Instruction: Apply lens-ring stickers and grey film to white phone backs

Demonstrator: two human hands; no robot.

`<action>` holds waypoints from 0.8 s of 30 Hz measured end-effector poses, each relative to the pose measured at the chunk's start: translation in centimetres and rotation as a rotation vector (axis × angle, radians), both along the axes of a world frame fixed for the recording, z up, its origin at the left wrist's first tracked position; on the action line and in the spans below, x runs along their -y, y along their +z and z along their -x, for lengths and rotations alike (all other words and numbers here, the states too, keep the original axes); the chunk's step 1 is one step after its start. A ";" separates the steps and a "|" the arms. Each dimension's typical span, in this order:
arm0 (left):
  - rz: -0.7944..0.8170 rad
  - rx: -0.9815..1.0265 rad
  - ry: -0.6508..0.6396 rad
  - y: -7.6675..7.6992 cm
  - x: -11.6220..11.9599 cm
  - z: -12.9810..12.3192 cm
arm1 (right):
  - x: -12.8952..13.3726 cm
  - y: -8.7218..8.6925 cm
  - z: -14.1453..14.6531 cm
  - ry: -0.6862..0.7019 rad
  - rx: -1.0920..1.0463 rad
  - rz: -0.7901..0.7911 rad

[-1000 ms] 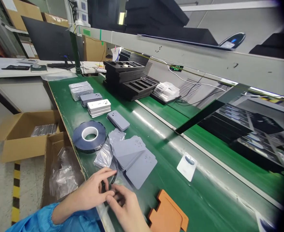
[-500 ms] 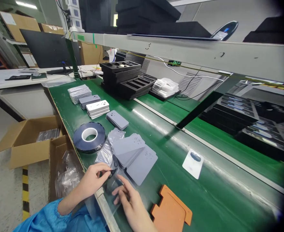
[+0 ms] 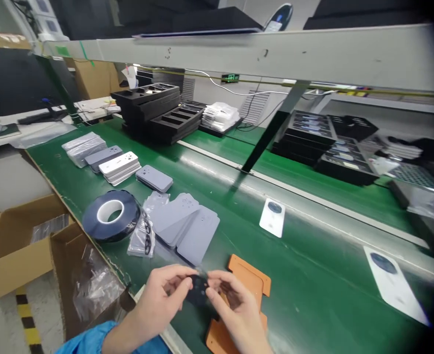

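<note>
- Cardboard box, far left: open, below the workbench's long near edge.
- Tape roll, one, dark blue, white core: flat, close beside that edge (little bench between).
- Grey panels, fanned, overlapping: right of the roll, lying beyond the hands.
- Left hand, one: over the near edge, wrist low, fingers curled; thumb and forefinger pinching the dark piece.
- Dark piece, small, thin: between both hands, above the green workbench (outline blurred).
- Right hand, one: reaching in from below, fingers bent leftward, thumb and fingertips closed on the piece's right side.
- Orange fixture, one: partly covered by the right hand.
- White panels, two, well apart: green surface stretches between them and the fixture.
</note>
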State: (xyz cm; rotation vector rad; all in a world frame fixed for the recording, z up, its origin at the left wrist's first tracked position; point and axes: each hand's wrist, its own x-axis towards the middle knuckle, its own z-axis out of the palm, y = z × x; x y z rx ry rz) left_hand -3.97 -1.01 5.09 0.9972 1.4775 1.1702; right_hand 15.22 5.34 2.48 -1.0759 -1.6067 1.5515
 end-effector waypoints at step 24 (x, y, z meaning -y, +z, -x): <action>-0.401 -0.818 -0.477 -5.6 -3.8 -7.5 | -2.4 -5.0 -9.0 -0.525 0.362 -0.225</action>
